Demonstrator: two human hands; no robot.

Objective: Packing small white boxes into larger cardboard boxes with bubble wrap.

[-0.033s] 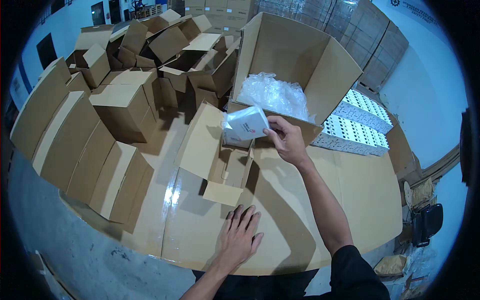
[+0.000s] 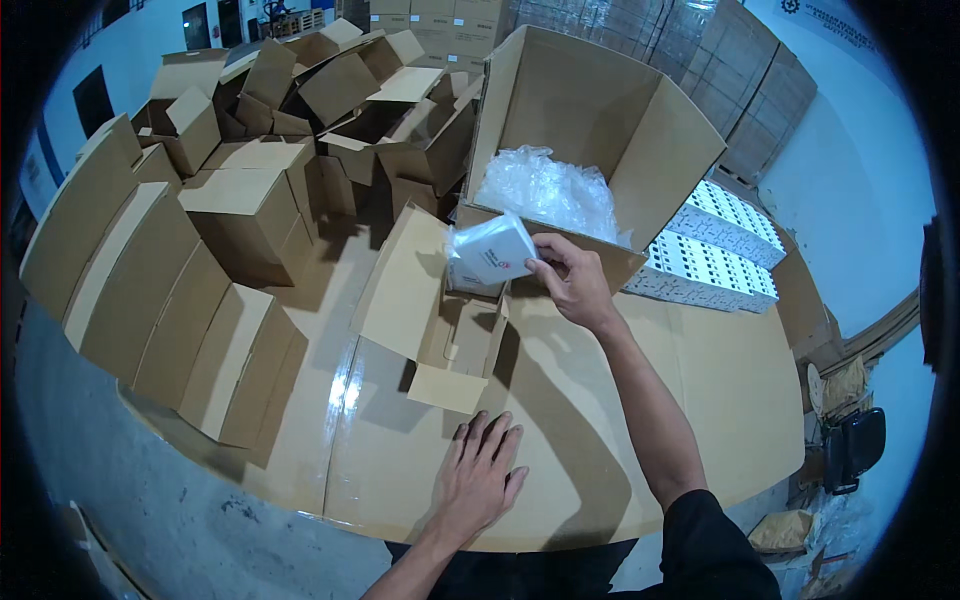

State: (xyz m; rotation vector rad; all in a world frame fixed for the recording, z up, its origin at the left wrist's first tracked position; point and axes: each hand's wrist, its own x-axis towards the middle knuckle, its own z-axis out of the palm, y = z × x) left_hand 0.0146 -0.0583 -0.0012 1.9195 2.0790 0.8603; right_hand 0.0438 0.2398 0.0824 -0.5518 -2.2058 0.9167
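My right hand (image 2: 573, 283) pinches the right edge of a small white box wrapped in clear plastic (image 2: 495, 248), tilted above the far end of an open cardboard carton (image 2: 400, 290). Beneath it, another white item (image 2: 472, 282) partly shows inside that carton; the held box hides most of it. The carton's near part looks bare inside, and its front flap folds outward. My left hand (image 2: 482, 475) lies flat on the cardboard-covered table (image 2: 730, 390), fingers stretched out, just short of the front flap, holding nothing.
Behind the carton stands a tall open box (image 2: 660, 150) with clear plastic wrap (image 2: 550, 190) in it. White patterned packs (image 2: 700, 270) lie to the right. Folded cartons (image 2: 170, 310) line the left, with a heap of open boxes (image 2: 340, 90) at the back left.
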